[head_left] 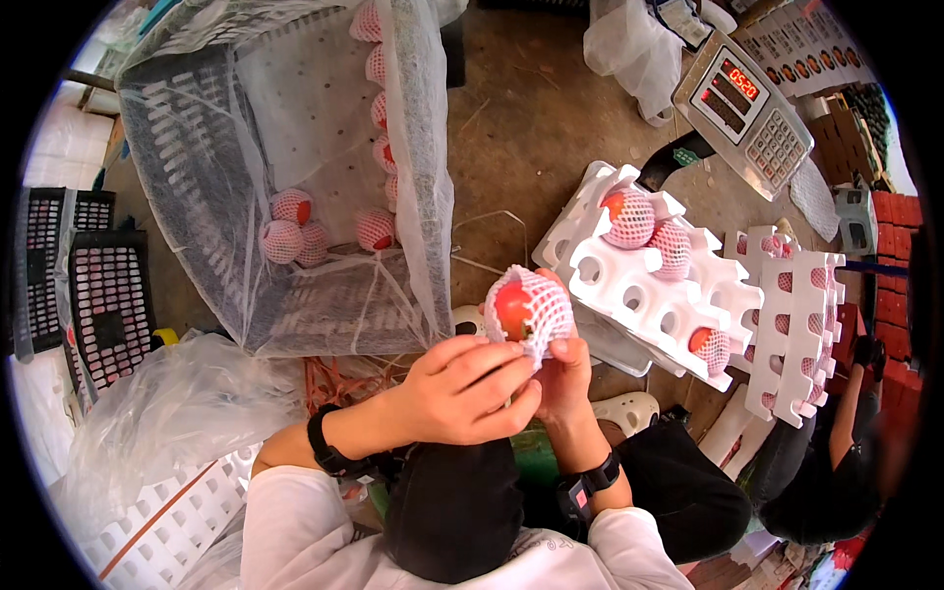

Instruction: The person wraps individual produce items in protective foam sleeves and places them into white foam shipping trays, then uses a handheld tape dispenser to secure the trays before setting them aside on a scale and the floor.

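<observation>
A round red fruit (514, 311), which looks like a tomato, sits partly inside a pinkish-white foam net sleeve (551, 313). My left hand (472, 388) pinches the lower edge of the net from the left. From the right, my right hand (564, 379) grips the same fruit, its thumb near the net's lower side. Just right of my hands, a white moulded foam tray (634, 298) holds a few netted fruits (629, 218). Left of them is a black crate lined with white fabric (324, 108), with more netted fruits (282, 241) in a corner and along its right side.
A digital scale with a lit display (744, 113) stands at the upper right. Further right, stacked foam trays (787, 324) hold netted fruits. Clear plastic sheeting (177, 413) lies at the lower left beside black crates (108, 295). Another person's arm (848, 413) shows at the right.
</observation>
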Demonstrator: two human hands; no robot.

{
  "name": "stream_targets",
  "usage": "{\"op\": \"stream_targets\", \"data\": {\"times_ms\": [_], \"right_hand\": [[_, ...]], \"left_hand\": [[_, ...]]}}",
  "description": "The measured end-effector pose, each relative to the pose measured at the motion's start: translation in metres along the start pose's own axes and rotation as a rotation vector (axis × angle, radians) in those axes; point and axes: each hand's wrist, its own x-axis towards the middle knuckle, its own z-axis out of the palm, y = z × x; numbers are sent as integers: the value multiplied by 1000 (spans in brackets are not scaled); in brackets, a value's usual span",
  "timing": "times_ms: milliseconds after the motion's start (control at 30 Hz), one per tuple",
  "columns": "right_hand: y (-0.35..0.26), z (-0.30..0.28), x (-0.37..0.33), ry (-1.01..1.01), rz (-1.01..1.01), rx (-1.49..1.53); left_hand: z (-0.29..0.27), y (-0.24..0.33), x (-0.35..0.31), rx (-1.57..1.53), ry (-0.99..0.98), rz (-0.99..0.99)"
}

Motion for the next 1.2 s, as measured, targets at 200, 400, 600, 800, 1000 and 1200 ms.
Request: {"op": "stream_targets", "data": {"times_ms": [200, 400, 600, 800, 1000, 1200], "right_hand": [[-1, -7, -4, -80, 57, 120], [-11, -4, -3, -123, -352, -853], [-66, -10, -29, -129, -492, -1381], [-200, -65, -39, 516, -804, -2012], [-236, -141, -7, 301, -467, -2314], [-229, -131, 4, 280, -302, -2609]], "left_hand": [[12, -4, -4, -127, 90, -33], [15, -13, 6, -1513, -41, -1073], [21, -10, 21, -1356, -310, -759], [4, -26, 11, -1407, -521, -706], [-39, -59, -52, -1056, -243, -1189], [-94, -146, -121, 215, -648, -936]]}}
